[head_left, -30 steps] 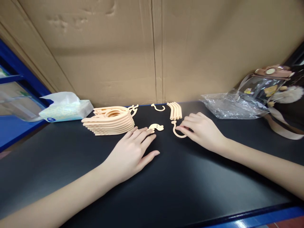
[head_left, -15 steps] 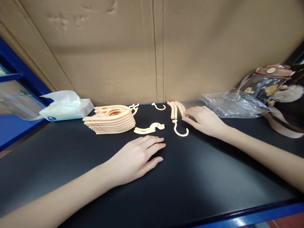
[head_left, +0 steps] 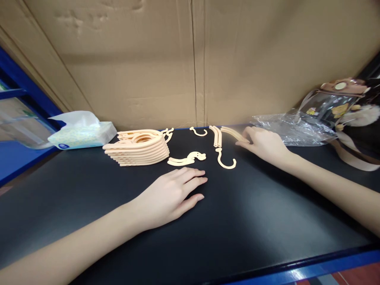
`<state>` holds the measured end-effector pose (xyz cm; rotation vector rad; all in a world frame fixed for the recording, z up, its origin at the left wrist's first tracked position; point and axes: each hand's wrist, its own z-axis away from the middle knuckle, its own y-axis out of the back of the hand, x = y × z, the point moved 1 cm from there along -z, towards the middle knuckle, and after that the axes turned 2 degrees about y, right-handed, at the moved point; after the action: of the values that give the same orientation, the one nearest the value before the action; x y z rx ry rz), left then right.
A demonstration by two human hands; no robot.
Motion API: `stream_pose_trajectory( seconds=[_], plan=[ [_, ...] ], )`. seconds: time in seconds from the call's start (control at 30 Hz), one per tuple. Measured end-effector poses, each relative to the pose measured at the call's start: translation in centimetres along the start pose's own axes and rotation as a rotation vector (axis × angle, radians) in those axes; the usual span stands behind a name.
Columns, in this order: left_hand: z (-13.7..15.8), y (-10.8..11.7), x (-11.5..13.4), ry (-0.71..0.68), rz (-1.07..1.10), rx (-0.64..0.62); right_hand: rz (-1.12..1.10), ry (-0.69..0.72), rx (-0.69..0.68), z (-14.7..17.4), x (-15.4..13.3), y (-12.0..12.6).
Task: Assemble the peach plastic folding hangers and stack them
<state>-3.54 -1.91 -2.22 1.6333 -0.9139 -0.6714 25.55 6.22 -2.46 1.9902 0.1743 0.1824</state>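
My left hand (head_left: 172, 196) lies flat on the black table, fingers stretched and nothing in them. Between the fingertips of my right hand (head_left: 265, 144) is one end of a curved cream hanger arm (head_left: 233, 133). Two similar curved arms (head_left: 216, 136) lie side by side just left of it. In front of those is a loose cream hanger hook (head_left: 224, 163). A second hook (head_left: 199, 132) is at the back. Beyond my left fingertips sits a cream hanger part with curved arms (head_left: 187, 159). A neat stack of cream hangers (head_left: 136, 152) stands left of that part.
A tissue pack (head_left: 83, 134) stands at the back left, against a cardboard wall (head_left: 133, 67). Crumpled clear plastic (head_left: 297, 128) and a transparent bag (head_left: 323, 105) with a strap (head_left: 353, 152) occupy the right. The blue-edged table (head_left: 285, 273) ends near the front.
My right hand has moved a little right, drawing the curved hanger arm away from the other two and tilting it. My left hand has stayed in place.
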Motion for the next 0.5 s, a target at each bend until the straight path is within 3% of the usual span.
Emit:
stream_pose_trajectory(
  seconds=[0.2,0.33,0.43,0.5],
  plan=[
    [0.2,0.0,-0.1,-0.009,-0.009,0.005,-0.012,-0.125,-0.047,-0.3,0.6,0.0],
    [0.3,-0.1,-0.1,-0.015,-0.012,0.014,-0.031,-0.188,0.019,-0.4,0.9,1.3],
    [0.2,0.0,0.0,0.004,-0.004,0.059,-0.144,-0.161,0.133,-0.1,0.5,2.6],
    [0.1,0.2,0.0,0.034,-0.007,0.126,-0.264,-0.068,0.171,0.4,-0.5,3.3]
  ],
)
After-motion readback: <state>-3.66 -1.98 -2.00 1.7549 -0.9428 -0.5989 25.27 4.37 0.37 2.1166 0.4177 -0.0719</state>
